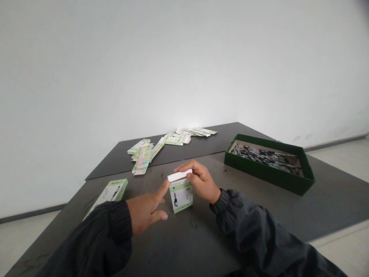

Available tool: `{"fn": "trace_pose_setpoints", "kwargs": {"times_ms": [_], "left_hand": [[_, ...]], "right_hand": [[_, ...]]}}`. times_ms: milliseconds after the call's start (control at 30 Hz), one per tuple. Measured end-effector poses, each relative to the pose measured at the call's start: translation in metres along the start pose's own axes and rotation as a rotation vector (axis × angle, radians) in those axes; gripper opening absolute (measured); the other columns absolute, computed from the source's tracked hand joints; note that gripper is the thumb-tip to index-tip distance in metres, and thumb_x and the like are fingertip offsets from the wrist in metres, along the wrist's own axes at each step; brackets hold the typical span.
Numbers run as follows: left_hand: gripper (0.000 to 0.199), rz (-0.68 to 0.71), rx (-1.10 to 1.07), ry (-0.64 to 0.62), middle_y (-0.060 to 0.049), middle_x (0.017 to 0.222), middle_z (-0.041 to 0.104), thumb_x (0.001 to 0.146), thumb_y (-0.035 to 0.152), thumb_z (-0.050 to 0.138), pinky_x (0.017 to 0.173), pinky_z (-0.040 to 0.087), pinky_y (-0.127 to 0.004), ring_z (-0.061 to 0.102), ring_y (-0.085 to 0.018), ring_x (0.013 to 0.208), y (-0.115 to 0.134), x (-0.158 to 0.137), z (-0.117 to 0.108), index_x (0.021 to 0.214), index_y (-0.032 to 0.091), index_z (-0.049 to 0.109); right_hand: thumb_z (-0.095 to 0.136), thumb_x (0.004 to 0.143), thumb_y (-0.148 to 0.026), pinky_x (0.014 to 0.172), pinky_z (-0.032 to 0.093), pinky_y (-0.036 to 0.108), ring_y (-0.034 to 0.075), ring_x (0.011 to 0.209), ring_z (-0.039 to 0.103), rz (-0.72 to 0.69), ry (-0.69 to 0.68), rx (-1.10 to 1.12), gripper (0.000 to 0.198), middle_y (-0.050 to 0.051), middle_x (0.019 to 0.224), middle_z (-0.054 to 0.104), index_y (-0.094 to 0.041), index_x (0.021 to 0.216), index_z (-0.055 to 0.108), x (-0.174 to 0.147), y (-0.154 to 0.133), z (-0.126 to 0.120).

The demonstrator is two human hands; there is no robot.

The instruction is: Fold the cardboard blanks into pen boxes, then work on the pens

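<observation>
1. green-and-white carton [182, 198] is upright between your hands, at the dark table [207, 234].
2. your right hand [203, 184] has thumb and fingers closed on its white top flap [179, 176].
3. your left hand [142, 213] is loosely spread, index fingertip touching the flap's left end.
4. rightward, a green box [265, 173] holds pens [265, 157].

A pale wall [184, 57] fills the upper frame, with 2 small plates [309, 136] low at right. A dark baseboard [31, 212] meets light floor [343, 158] at both sides. 2 dark tabletops [112, 165] join at a seam. A green open box [268, 177] of pens [262, 156] stands right of centre; flattened cartons [174, 139] lie scattered at upper centre.
</observation>
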State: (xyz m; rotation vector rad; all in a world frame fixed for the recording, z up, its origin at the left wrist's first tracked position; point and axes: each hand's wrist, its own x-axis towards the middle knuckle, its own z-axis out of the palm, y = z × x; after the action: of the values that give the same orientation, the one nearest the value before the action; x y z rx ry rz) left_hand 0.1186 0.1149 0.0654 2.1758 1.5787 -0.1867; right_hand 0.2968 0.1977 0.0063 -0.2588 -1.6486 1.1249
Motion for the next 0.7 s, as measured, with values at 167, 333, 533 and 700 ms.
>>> {"fn": "trace_pose_setpoints", "kwargs": {"times_ms": [167, 333, 533, 700], "left_hand": [[0.075, 0.038, -0.016, 0.008, -0.015, 0.118, 0.047, 0.079, 0.039, 0.034, 0.086, 0.032, -0.033, 0.046, -0.021, 0.105, -0.005, 0.000, -0.002, 0.132, 0.012, -0.011], [0.073, 0.061, -0.009, 0.036, -0.016, 0.121, 0.043, 0.079, 0.048, 0.030, 0.086, 0.031, -0.034, 0.043, -0.024, 0.107, -0.010, -0.001, -0.002, 0.133, 0.012, -0.003], [0.074, 0.020, 0.010, 0.087, -0.015, 0.118, 0.047, 0.078, 0.053, 0.027, 0.083, 0.033, -0.035, 0.046, -0.026, 0.104, -0.013, -0.003, -0.004, 0.133, 0.014, -0.005], [0.075, 0.013, 0.040, 0.071, -0.015, 0.118, 0.047, 0.078, 0.052, 0.028, 0.081, 0.033, -0.036, 0.048, -0.027, 0.101, -0.008, -0.003, -0.005, 0.133, 0.013, -0.005]], "right_hand": [[0.043, 0.078, -0.017, 0.070, 0.043, 0.029, 0.015, 0.085, 0.055, 0.005, 0.022, 0.021, 0.011, 0.007, 0.095, 0.059, -0.016, 0.084, 0.052, -0.001, -0.001, 0.000], [0.043, 0.078, -0.016, 0.069, 0.043, 0.031, 0.016, 0.084, 0.056, 0.030, 0.019, 0.083, 0.011, 0.008, 0.096, 0.059, -0.016, 0.083, 0.053, -0.002, 0.002, -0.003], [0.045, 0.078, -0.020, 0.070, 0.043, 0.029, 0.015, 0.085, 0.055, 0.066, 0.059, 0.076, 0.007, 0.007, 0.094, 0.060, -0.016, 0.081, 0.050, -0.003, 0.002, -0.009], [0.045, 0.079, -0.020, 0.067, 0.043, 0.027, 0.013, 0.080, 0.055, 0.088, 0.060, 0.014, 0.007, 0.007, 0.093, 0.058, -0.016, 0.085, 0.047, -0.003, 0.000, -0.001]]}}
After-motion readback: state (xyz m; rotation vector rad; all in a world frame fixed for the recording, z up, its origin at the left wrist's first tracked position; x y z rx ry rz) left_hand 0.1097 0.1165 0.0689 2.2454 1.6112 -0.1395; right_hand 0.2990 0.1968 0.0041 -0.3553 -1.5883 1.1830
